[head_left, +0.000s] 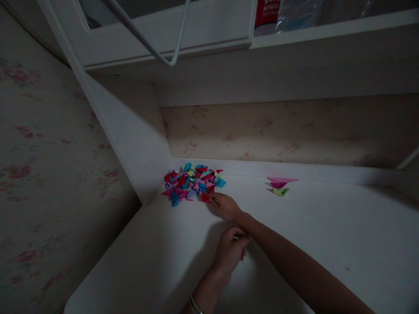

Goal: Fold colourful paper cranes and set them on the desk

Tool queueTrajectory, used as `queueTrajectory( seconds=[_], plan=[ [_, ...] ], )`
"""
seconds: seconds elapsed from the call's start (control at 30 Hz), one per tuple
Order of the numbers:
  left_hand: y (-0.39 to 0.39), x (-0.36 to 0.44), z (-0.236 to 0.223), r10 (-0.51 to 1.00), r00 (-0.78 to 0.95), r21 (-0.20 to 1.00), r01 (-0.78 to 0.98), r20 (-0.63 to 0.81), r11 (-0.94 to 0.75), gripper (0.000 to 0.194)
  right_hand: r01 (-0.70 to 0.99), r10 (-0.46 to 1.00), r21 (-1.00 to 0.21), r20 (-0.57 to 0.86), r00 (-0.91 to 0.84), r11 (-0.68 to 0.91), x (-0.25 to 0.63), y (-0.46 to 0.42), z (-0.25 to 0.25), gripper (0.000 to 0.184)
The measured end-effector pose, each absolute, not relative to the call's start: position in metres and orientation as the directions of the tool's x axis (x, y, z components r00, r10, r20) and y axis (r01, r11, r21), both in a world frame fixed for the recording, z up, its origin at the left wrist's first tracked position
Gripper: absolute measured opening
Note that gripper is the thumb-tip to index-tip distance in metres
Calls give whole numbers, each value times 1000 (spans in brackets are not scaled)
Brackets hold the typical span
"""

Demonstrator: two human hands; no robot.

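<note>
A heap of small folded paper pieces (193, 181) in red, blue, pink, purple and yellow lies at the left back of the white desk; they look like origami cranes. My right hand (224, 206) reaches across to the heap's front right edge, its fingers closed at a red origami piece (205, 197). Nearer to me and beneath the right forearm is my left hand (231, 248), with a bracelet on the wrist. Its fingers are curled together, and whatever they may hold is hidden. Farther right lie a pink origami piece (279, 182) and a yellow-green one (280, 191).
The white desk top (310, 231) runs under both arms. Over it hangs a white shelf (294, 65) with a cabinet door (209, 26) and a red package (266, 15). A pale curved rod (170, 61) juts in at the top. Flowered wallpaper (49, 174) covers the walls.
</note>
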State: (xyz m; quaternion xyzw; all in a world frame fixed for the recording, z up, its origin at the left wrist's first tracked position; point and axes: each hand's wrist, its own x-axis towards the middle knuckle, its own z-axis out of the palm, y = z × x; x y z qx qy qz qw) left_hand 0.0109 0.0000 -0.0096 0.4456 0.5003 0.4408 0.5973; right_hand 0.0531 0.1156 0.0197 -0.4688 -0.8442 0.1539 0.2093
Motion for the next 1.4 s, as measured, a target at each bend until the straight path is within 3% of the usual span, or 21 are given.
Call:
queueTrajectory(
  seconds=[0.13, 0.27, 0.37, 0.5, 0.7, 0.9, 1.4],
  plan=[
    [1, 9, -14, 980, 76, 975, -111, -187, 194, 12, 490, 911, -786, 222, -347, 378, 91, 87, 22, 28],
    [3, 9, -13, 987, 18, 963, -217, -162, 162, 17, 308, 969, -924, 183, -164, 227, 137, 46, 13, 31],
    [2, 9, -10, 984, 8, 947, -267, -181, 176, 29, 273, 980, -948, 123, -153, 162, 165, 13, -1, 35],
    [-3, 12, -5, 982, 137, 972, -180, -130, 153, 44, 271, 981, -953, 94, -167, 137, 185, -22, -13, 37],
    [-8, 12, -6, 968, 244, 998, -12, -64, 69, 40, 327, 983, -930, 137, -121, 169, 189, -38, -10, 33],
    [-9, 12, -11, 977, 211, 1000, 0, -12, 12, 38, 247, 992, -962, 122, 21, 113, 191, -34, -15, 33],
    [-8, 13, -12, 978, 208, 1000, -5, -13, 14, 50, 177, 989, -976, 138, 59, 126, 194, -28, -24, 34]
  ],
)
